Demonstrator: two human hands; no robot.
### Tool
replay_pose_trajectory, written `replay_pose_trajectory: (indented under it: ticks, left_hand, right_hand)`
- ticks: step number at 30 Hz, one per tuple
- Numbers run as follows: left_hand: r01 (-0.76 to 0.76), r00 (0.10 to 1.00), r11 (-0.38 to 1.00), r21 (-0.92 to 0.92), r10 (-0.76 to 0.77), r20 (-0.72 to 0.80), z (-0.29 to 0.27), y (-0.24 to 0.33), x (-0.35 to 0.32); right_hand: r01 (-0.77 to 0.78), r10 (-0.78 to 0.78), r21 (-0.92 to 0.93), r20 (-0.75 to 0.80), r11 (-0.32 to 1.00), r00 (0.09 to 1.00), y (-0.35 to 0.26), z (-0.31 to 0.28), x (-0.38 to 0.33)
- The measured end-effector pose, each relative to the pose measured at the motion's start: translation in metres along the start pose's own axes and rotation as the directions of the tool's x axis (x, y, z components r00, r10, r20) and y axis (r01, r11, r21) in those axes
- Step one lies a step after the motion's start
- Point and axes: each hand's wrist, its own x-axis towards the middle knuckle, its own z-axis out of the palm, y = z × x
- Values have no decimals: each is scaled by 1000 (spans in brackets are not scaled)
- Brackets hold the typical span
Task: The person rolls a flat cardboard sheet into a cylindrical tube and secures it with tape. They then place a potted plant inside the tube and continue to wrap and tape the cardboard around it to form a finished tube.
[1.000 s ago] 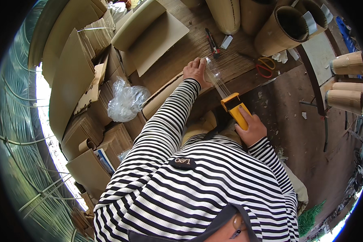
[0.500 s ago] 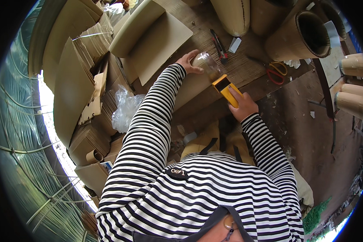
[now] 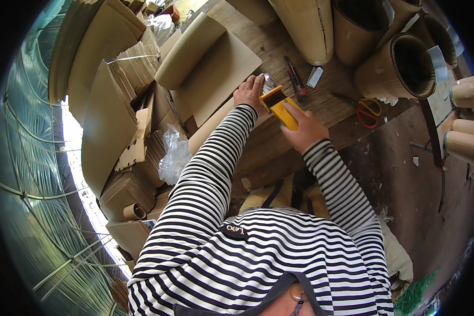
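Note:
My left hand (image 3: pixel 247 94) is on the far side of a rolled brown cardboard piece (image 3: pixel 203 138), its fingers bent and close together over the far edge. Much of the roll is hidden under my left forearm. In my right hand (image 3: pixel 307 132) is a yellow tape dispenser (image 3: pixel 284 110), held with its dark open end up against my left fingers. A shiny bit of clear tape (image 3: pixel 268 83) shows between the dispenser and my left fingertips.
Beyond them, a red-and-black utility knife (image 3: pixel 295 79) and a white slip (image 3: pixel 314 77) lie on the wooden table (image 3: pixel 332 113). Scissors (image 3: pixel 369 111) with red and yellow handles sit to the right. Tall cardboard tubes (image 3: pixel 371 73) stand far right; stacked cardboard (image 3: pixel 108 105) and crumpled plastic (image 3: pixel 175 155) lie left.
My right hand has brought the tape dispenser left, up to my left hand. The stretch of clear tape between them is now mostly covered. My left fingers have drawn together.

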Motion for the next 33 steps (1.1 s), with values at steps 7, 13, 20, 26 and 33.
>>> replay_pose_trajectory:
  ticks: [7,13,20,26,33]
  left_hand:
    - [-25,997,995,-99,31,69,-10,-8,7]
    - [-57,978,947,-317,116,171,-23,-34,38]
    - [-129,906,868,-479,299,299,-17,-65,86]
    - [-98,684,652,-752,593,425,58,-12,28]
    - [-189,759,679,-710,560,333,47,15,-10]
  right_hand:
    - [-37,33,-160,-27,986,999,80,-4,-92]
    - [-157,199,-242,162,957,966,87,58,15]
    - [-84,86,-97,18,992,996,74,76,52]
    - [-85,73,-60,-171,995,983,103,67,-115]
    - [-103,91,-59,-186,993,978,91,55,-137]
